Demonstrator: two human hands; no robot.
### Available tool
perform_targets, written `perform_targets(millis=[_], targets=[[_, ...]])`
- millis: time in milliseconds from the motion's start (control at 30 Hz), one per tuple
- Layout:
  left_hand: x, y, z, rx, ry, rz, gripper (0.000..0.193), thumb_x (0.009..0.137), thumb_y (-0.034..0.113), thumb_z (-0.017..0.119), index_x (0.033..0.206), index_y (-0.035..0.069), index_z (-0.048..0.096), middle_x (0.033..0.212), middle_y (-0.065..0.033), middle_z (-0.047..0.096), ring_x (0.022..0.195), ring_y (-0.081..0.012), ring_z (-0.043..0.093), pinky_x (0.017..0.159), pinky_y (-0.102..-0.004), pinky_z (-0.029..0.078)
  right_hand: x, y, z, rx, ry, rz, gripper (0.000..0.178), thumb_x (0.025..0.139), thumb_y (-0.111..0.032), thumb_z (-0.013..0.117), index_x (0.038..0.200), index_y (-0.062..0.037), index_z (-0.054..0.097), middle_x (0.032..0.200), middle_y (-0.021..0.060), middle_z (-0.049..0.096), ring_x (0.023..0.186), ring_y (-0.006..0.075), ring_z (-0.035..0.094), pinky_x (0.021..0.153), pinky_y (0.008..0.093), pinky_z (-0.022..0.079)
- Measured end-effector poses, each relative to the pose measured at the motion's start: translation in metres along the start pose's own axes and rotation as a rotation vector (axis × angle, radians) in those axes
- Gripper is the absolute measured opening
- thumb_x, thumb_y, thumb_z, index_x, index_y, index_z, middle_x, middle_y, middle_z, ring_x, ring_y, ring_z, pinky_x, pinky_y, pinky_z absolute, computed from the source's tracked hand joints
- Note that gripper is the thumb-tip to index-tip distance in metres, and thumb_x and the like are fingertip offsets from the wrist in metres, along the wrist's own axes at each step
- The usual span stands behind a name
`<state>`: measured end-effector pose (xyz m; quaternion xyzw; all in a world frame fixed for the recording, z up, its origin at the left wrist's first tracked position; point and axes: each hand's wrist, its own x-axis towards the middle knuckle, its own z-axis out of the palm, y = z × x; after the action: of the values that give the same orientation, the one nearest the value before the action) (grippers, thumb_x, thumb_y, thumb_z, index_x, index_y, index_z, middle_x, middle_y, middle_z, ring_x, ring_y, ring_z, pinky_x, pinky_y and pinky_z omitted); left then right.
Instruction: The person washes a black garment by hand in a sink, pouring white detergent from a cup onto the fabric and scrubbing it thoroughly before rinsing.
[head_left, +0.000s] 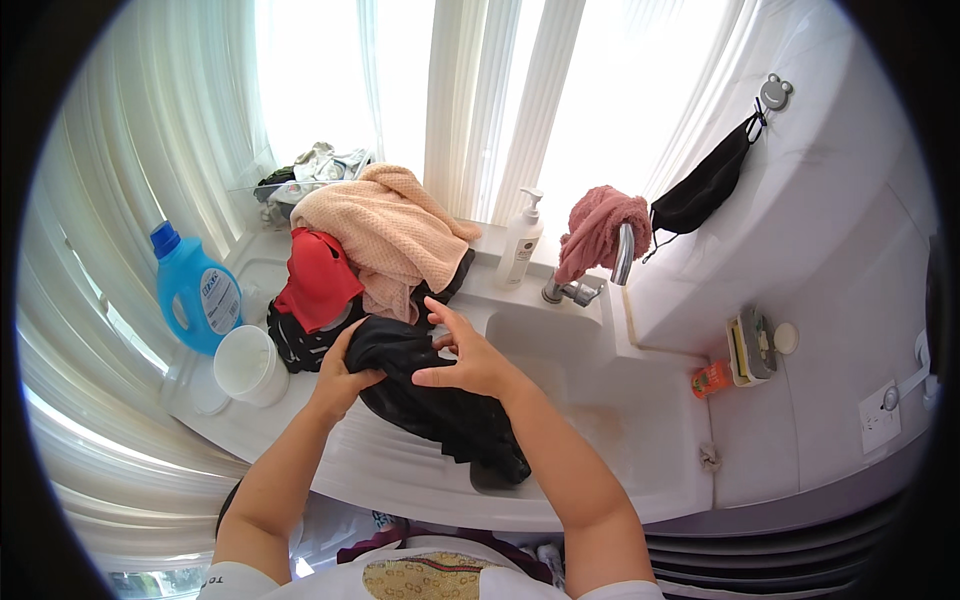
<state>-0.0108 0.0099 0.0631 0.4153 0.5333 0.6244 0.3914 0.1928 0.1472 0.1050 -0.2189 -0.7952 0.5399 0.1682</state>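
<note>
A black garment (435,405) hangs bunched over the ribbed washboard part of the white sink, its lower end reaching toward the basin. My left hand (343,375) grips its upper left edge, thumb on the near side. Over its upper right side is my right hand (470,358), fingers spread and curved. Whether its thumb touches the cloth I cannot tell. Just beyond both hands lies a pile: a peach waffle-weave cloth (390,225), a red garment (320,280) and a black-and-white patterned garment (297,343).
On the left stand a blue detergent bottle (197,290) and a white tub (250,366). A white pump bottle (520,240) is beside the faucet (622,255), which has a pink cloth (600,230) draped on it. A black mask (705,185) hangs right. The sink basin (640,420) lies right.
</note>
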Motion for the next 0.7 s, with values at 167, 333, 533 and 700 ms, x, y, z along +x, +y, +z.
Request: perform_targets(millis=[167,333,533,700], targets=[[-0.049,-0.051,-0.035,-0.19,0.428,-0.628,0.051,0.082,0.02,0.069,0.127,0.004,0.05,0.109,-0.0112,0.062,0.099,-0.0221,0.064,0.078,-0.0328,0.054,-0.048,0.091,0.02,-0.601,-0.011,0.258,0.094,0.07,-0.05,0.082,0.146,-0.0125,0.042,0.142,0.0191,0.048,0.128,0.0336,0.048,0.105,0.0411,0.04],[-0.044,-0.048,-0.037,-0.317,0.183,-0.7,0.054,0.082,0.018,0.067,0.132,0.005,0.05,0.116,-0.0104,0.064,0.103,-0.0221,0.063,0.089,-0.0349,0.05,-0.051,0.077,-0.002,-0.28,0.057,0.292,0.05,0.074,-0.038,0.083,0.107,-0.0037,0.069,0.1,0.011,0.07,0.092,0.022,0.065,0.083,0.0335,0.05],[-0.046,-0.035,-0.056,0.066,0.104,-0.476,0.06,0.074,0.017,0.068,0.13,0.003,0.054,0.115,-0.0137,0.065,0.1,-0.0277,0.065,0.087,-0.0392,0.051,-0.017,0.043,-0.03,0.207,0.115,0.302,0.034,0.079,-0.029,0.081,0.091,0.0008,0.073,0.076,0.0035,0.069,0.07,0.0091,0.061,0.068,0.0265,0.049],[-0.028,-0.018,-0.073,0.966,-0.099,-0.402,0.074,0.066,0.026,0.07,0.136,0.01,0.05,0.127,-0.021,0.057,0.115,-0.0395,0.054,0.102,-0.0408,0.043,0.019,0.05,-0.024,-0.32,-0.086,0.319,0.053,0.078,-0.051,0.076,0.092,0.0001,0.073,0.079,0.0143,0.07,0.072,0.0229,0.065,0.069,0.0364,0.05]])
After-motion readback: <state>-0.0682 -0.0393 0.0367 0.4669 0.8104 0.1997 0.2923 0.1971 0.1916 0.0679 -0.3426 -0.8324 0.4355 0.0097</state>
